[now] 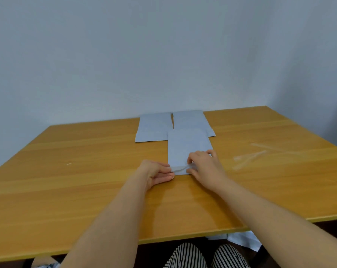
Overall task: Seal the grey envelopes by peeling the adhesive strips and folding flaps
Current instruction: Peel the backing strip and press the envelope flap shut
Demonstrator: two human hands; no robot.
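A grey envelope (pixel 189 146) lies lengthwise in the middle of the wooden table (pixel 86 180), its flap end toward me. My left hand (pixel 157 174) presses on the near left corner of the flap. My right hand (pixel 204 167) pinches a thin clear adhesive strip (pixel 180 168) that curves up off the flap. Two more grey envelopes lie flat side by side at the far edge, one on the left (pixel 153 127) and one on the right (pixel 190 119), partly under the near envelope.
Peeled clear strips (pixel 249 158) lie on the table to the right. More grey envelopes (pixel 245 241) show below the table's near edge at the right. A pale wall stands right behind the table.
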